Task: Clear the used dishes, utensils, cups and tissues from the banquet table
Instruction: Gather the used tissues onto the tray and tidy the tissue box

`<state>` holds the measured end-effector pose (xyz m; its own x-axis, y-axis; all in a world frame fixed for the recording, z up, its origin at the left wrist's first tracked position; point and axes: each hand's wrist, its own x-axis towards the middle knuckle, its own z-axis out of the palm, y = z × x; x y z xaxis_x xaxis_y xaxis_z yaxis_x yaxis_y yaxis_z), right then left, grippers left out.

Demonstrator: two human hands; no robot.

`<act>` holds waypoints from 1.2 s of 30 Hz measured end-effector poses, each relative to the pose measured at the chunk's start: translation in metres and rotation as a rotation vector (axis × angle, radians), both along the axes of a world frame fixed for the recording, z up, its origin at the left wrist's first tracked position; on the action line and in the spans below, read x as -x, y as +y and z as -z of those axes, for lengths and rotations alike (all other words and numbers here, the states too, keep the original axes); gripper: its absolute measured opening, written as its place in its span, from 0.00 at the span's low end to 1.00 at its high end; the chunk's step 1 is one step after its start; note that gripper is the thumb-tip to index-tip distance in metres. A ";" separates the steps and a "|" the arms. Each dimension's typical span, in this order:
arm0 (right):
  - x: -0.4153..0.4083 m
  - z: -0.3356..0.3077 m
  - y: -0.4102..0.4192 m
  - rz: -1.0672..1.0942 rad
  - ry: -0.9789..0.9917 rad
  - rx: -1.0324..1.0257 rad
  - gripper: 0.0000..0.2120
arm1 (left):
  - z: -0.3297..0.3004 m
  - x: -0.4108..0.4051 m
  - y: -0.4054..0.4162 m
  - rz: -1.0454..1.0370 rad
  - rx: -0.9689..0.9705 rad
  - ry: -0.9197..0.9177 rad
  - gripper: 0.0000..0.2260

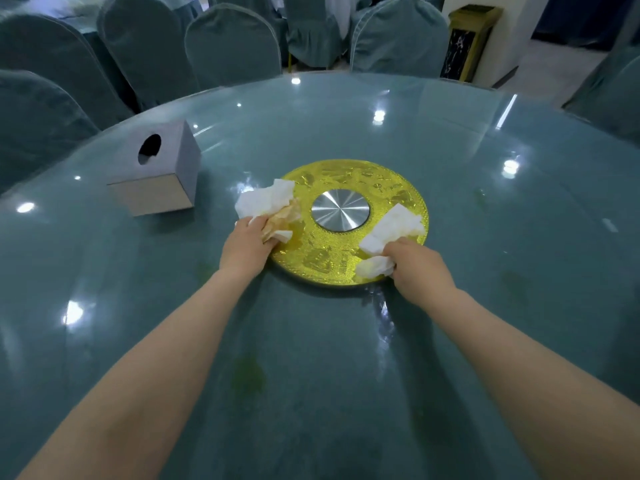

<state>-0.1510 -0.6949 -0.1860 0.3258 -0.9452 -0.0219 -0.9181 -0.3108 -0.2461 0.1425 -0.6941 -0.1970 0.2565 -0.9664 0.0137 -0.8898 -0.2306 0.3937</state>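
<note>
Both arms reach across the glass table (346,341) to the gold disc (398,188) at its centre. The left hand (246,247) grips a crumpled wad of tissue (266,200), part of it stained orange, at the disc's left rim. The right hand (420,263) has its fingers curled round another white wad (391,230) lying on the disc's near right edge.

The likely slip, as I judge it, is a loose flap tearing off or dropping as the wads lift (they stick out well past the fingers). The stained wad could also smear the glass if dragged, and greenish marks already show on the near surface. A grey tissue box (162,174) lies tipped on its side to the left, well apart from the hands.

The disc carries embossed figures, perhaps characters, too blurred to read; the box shows no label.
</note>
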 end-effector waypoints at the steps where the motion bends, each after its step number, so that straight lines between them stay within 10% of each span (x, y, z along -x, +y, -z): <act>1: 0.001 0.001 0.000 0.004 0.001 0.002 0.11 | 0.000 0.001 0.004 0.006 0.028 -0.025 0.18; 13: 0.005 -0.016 0.066 -0.087 0.132 -0.122 0.13 | -0.047 0.045 0.151 0.320 -0.166 0.004 0.18; 21: 0.048 -0.084 0.202 -0.190 -0.202 0.138 0.22 | -0.130 0.092 0.246 0.407 0.077 0.097 0.17; 36: 0.212 -0.138 0.365 0.266 -0.273 0.239 0.08 | -0.167 0.201 0.327 0.638 0.096 0.108 0.18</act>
